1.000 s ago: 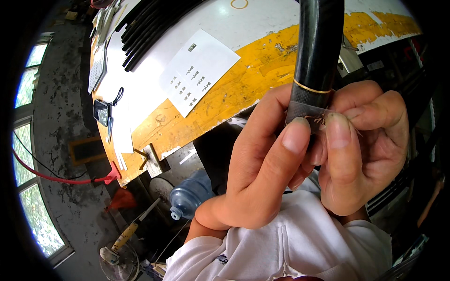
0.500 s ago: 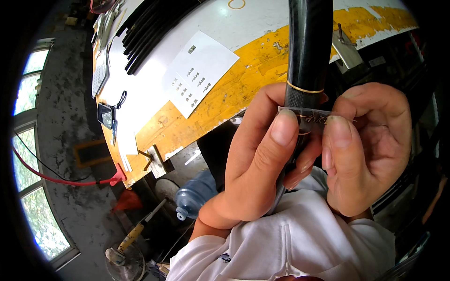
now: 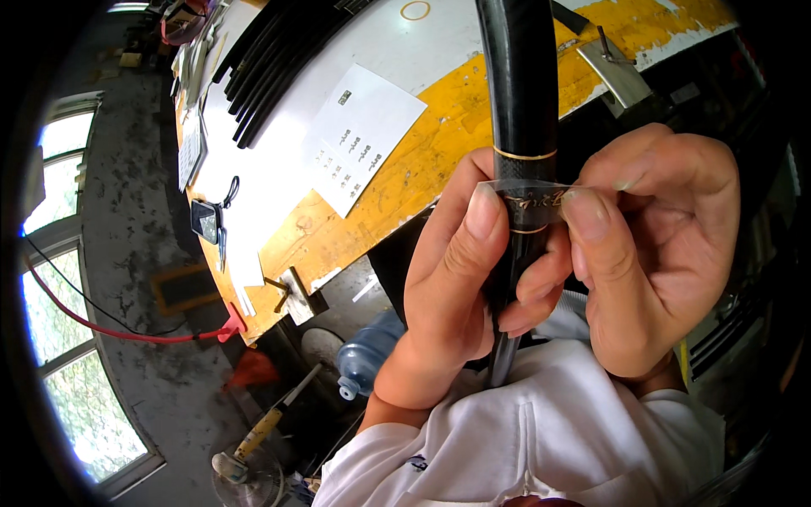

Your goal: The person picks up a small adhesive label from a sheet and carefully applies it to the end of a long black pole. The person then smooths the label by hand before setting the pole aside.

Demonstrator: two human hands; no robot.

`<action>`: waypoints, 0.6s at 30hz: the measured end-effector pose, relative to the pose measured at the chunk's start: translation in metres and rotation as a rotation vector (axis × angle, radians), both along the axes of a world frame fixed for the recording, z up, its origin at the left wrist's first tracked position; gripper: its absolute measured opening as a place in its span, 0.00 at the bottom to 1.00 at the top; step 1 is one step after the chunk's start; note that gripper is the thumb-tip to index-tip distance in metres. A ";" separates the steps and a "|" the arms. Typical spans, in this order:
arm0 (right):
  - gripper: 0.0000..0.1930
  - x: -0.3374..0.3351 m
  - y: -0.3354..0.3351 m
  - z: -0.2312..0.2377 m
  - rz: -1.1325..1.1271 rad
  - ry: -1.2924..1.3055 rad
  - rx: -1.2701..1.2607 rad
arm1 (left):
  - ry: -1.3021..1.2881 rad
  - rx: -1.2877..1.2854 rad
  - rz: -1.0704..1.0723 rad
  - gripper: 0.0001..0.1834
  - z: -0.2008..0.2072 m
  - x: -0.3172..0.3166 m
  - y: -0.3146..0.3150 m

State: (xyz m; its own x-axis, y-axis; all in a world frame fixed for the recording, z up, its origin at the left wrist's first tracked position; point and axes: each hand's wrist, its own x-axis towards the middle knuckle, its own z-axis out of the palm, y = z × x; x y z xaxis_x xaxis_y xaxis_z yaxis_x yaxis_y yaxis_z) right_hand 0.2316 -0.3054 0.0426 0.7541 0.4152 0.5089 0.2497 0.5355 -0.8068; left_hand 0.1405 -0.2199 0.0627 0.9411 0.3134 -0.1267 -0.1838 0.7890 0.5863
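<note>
A glossy black tube with thin gold rings stands nearly upright in front of me, its lower end against my white shirt. Wrapped around it from the left, my left hand is closed, thumb on the left end of a clear film strip with gold lettering. The strip lies across the tube between two gold rings. My right hand pinches the strip's right end between thumb and forefinger, beside the tube. Whether the film's middle touches the tube I cannot tell.
A yellow-edged white worktable carries a white sheet of small printed marks, several black tubes and a small black device. Metal clamps sit at its edge. Below are a blue water jug and a fan.
The tube and my left hand have shifted slightly left in view. The strip now shows more of its gold lettering across the tube. Both hands keep their hold.
</note>
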 end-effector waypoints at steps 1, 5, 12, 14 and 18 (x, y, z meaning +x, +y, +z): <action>0.13 -0.002 0.000 -0.001 -0.005 0.013 0.003 | 0.004 -0.004 0.001 0.23 0.000 0.000 -0.001; 0.13 -0.010 -0.004 0.019 0.006 0.079 -0.112 | 0.007 0.005 0.008 0.23 -0.003 0.001 -0.001; 0.12 -0.016 -0.005 0.007 0.115 0.368 0.055 | 0.028 0.052 0.001 0.23 -0.003 0.003 -0.002; 0.12 -0.015 -0.004 0.013 0.095 0.277 0.010 | 0.036 0.073 0.000 0.24 -0.004 0.004 -0.003; 0.11 -0.007 -0.008 0.023 0.067 0.031 -0.174 | 0.043 0.109 0.006 0.24 -0.006 0.003 -0.003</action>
